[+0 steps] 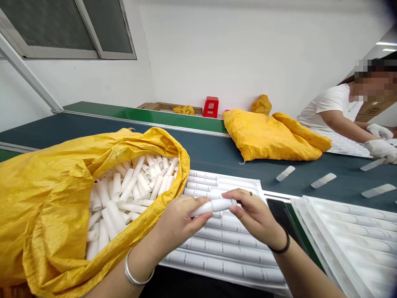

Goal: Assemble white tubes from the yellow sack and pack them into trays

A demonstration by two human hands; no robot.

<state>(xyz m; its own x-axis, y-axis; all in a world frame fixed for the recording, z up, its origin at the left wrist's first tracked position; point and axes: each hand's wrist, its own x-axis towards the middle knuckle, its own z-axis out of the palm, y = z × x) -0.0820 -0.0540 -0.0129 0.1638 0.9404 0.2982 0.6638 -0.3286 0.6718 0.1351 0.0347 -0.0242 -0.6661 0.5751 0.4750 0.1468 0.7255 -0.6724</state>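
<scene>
Between my hands is a white plastic tube (221, 204), held tilted slightly up to the right. My left hand (182, 219) grips its narrower left end between thumb and fingers. At the wider right end, my right hand (249, 213) pinches it with thumb and forefinger. Under the hands lies a white tray (254, 184) with rows of white tubes bearing small dark print. On the left, an open yellow woven sack (58, 186) is full of loose white tubes (113, 215).
Stacked white trays (313, 215) of tubes stand at the right. Several tubes lie on the dark conveyor belt (204, 142). Farther back is another yellow sack (269, 134). A co-worker in white gloves (380, 148) handles a tube at the far right. A red stool (211, 107) stands by the wall.
</scene>
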